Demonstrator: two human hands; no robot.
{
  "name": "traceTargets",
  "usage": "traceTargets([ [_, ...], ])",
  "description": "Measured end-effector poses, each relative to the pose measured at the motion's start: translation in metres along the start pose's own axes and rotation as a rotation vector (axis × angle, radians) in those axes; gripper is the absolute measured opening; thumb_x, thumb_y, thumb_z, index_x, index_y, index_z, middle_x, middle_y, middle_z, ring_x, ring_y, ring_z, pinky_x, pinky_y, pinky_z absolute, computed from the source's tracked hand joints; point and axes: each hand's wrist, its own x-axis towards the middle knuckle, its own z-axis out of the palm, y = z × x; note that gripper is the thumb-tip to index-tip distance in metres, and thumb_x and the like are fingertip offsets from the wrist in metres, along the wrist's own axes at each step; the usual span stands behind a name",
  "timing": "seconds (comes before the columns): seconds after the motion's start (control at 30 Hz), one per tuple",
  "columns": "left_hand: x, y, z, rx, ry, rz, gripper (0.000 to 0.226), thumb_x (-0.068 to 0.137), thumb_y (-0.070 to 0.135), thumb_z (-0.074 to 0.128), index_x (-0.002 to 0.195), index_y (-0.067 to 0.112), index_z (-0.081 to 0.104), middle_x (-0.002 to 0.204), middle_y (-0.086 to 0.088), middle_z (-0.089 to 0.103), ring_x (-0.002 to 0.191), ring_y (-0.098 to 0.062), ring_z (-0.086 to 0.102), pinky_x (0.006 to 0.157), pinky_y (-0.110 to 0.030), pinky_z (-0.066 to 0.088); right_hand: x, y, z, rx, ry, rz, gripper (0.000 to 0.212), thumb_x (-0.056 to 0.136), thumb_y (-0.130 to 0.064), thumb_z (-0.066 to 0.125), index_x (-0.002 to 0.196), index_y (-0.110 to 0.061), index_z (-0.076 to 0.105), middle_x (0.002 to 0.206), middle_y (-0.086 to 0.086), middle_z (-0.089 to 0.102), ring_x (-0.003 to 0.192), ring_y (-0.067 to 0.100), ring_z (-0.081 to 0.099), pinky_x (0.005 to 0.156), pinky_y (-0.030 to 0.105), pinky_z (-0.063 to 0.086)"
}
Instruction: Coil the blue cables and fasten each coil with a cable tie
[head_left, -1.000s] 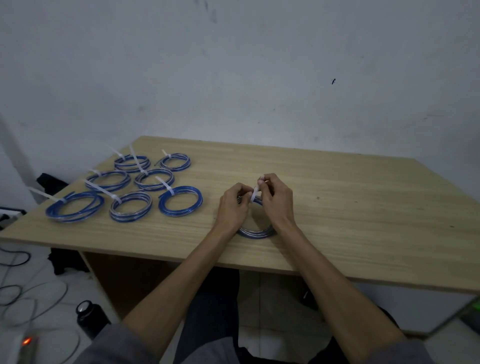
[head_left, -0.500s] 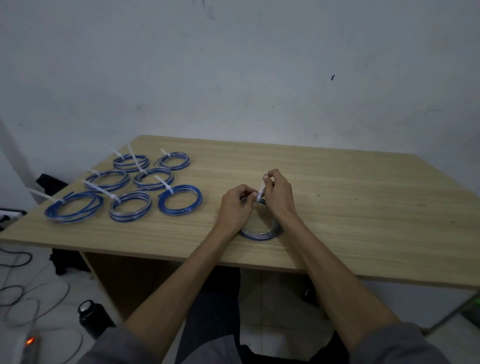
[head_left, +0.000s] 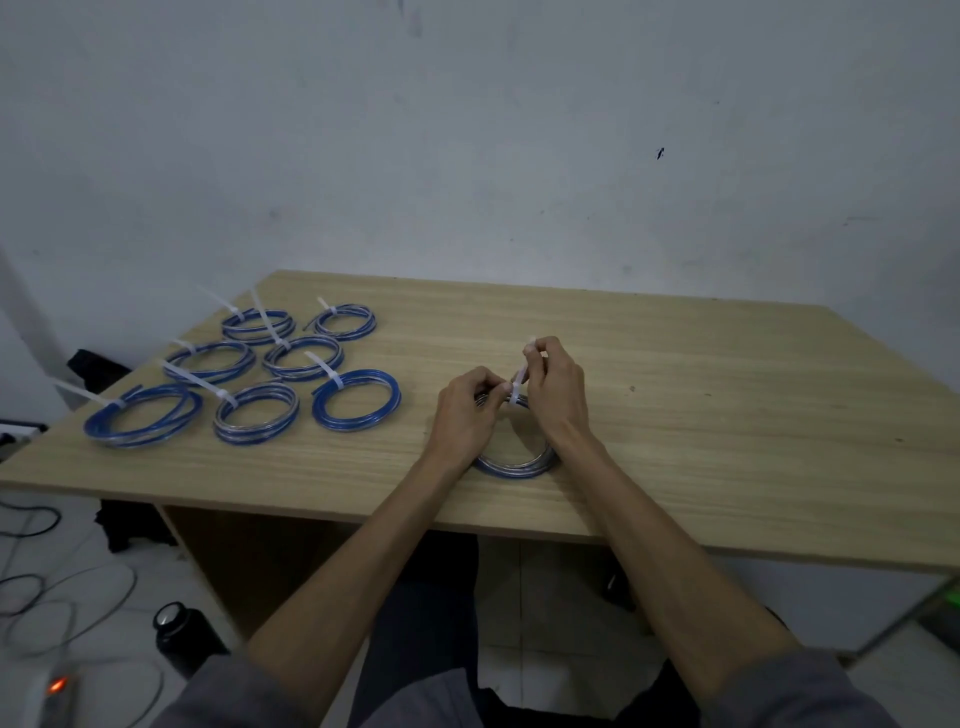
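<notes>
A blue cable coil (head_left: 514, 464) lies on the wooden table (head_left: 675, 415) in front of me, its far side hidden by my hands. My left hand (head_left: 465, 410) pinches the coil's far edge where a white cable tie (head_left: 518, 385) wraps it. My right hand (head_left: 556, 387) grips the tie's free tail, which points up and away from the coil. Several tied blue coils (head_left: 356, 399) with white tie tails lie grouped on the table's left part.
A white wall stands behind the table. On the floor at left are a dark bottle (head_left: 179, 631), loose black cords (head_left: 47, 597) and a device with an orange light (head_left: 54, 686). The table's near edge runs just below my wrists.
My right hand has drawn the tie's tail a little farther up and away, and the coil has shifted slightly with it. My left hand stays at the coil's far edge.
</notes>
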Motion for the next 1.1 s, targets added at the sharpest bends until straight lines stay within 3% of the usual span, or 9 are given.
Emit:
traceTargets([
  [0.17,0.000,-0.003,0.000,-0.014,-0.016,-0.012,0.013,0.097,0.019,0.063,0.101,0.012,0.073,0.096,0.003,0.075,0.091,-0.004,0.067,0.074,-0.007,0.046,0.001,0.001,0.000,-0.015,-0.017,0.017,0.018,0.107,-0.027,0.044,0.100,-0.017,0.057,0.063,-0.012,0.063,0.059,-0.003,0.061,0.053,0.014,0.041],
  [0.3,0.001,-0.004,-0.001,0.007,-0.042,-0.010,0.019,0.097,0.016,0.062,0.110,0.013,0.076,0.102,0.002,0.076,0.095,-0.006,0.068,0.081,-0.011,0.049,0.003,0.003,0.001,0.082,-0.053,0.049,0.022,0.106,-0.029,0.047,0.097,-0.013,0.059,0.086,-0.002,0.066,0.077,0.011,0.061,0.066,0.021,0.045],
  [0.47,0.001,-0.004,-0.002,-0.032,-0.014,-0.014,0.024,0.097,0.015,0.062,0.117,0.014,0.074,0.108,0.004,0.075,0.100,-0.003,0.068,0.080,-0.003,0.046,-0.002,0.015,-0.002,0.136,-0.254,0.117,0.019,0.102,-0.026,0.056,0.105,-0.011,0.068,0.099,0.000,0.069,0.094,0.014,0.065,0.084,0.030,0.053],
  [0.63,0.003,-0.005,-0.003,-0.048,-0.012,-0.028,0.024,0.097,0.012,0.060,0.116,0.013,0.075,0.109,0.001,0.076,0.103,-0.006,0.068,0.087,-0.012,0.051,-0.003,0.010,-0.003,0.108,-0.172,0.006,0.013,0.096,-0.015,0.063,0.091,-0.010,0.074,0.087,-0.002,0.073,0.084,0.008,0.068,0.076,0.017,0.050],
  [0.7,0.003,-0.005,-0.004,-0.034,-0.007,-0.018,0.024,0.097,0.011,0.060,0.115,0.013,0.075,0.108,0.002,0.076,0.102,-0.005,0.067,0.086,-0.008,0.048,-0.003,0.008,-0.002,0.103,-0.136,-0.004,0.013,0.096,-0.016,0.063,0.093,-0.009,0.074,0.089,-0.002,0.073,0.083,0.007,0.067,0.074,0.014,0.048],
  [0.77,0.004,-0.005,-0.003,0.005,-0.008,0.004,0.022,0.097,0.012,0.061,0.113,0.013,0.076,0.106,0.003,0.076,0.099,-0.005,0.067,0.080,-0.002,0.043,-0.002,0.007,-0.001,0.117,-0.105,0.037,0.015,0.097,-0.020,0.063,0.095,-0.010,0.074,0.091,-0.002,0.073,0.083,0.010,0.068,0.073,0.019,0.051],
  [0.87,0.004,-0.006,-0.001,0.046,-0.042,0.036,0.021,0.097,0.014,0.061,0.111,0.013,0.077,0.105,0.002,0.077,0.098,-0.006,0.068,0.081,-0.008,0.046,0.002,0.008,-0.002,0.165,-0.086,0.106,0.015,0.096,-0.022,0.064,0.092,-0.013,0.075,0.085,-0.003,0.073,0.075,0.013,0.068,0.071,0.030,0.055],
  [1.03,0.005,-0.008,-0.001,0.085,-0.087,0.033,0.022,0.098,0.015,0.059,0.111,0.014,0.076,0.104,0.002,0.076,0.096,-0.006,0.066,0.075,-0.002,0.040,0.005,0.011,-0.001,0.147,-0.052,0.110,0.016,0.093,-0.022,0.066,0.087,-0.013,0.077,0.072,-0.002,0.072,0.070,0.012,0.068,0.069,0.029,0.054],
  [1.1,0.005,-0.008,-0.001,0.070,-0.100,0.030,0.022,0.099,0.016,0.058,0.112,0.014,0.076,0.105,0.002,0.076,0.097,-0.006,0.066,0.079,-0.007,0.044,0.005,0.010,-0.001,0.163,-0.043,0.118,0.016,0.093,-0.022,0.066,0.085,-0.013,0.076,0.071,-0.004,0.071,0.069,0.011,0.067,0.071,0.031,0.055],
])
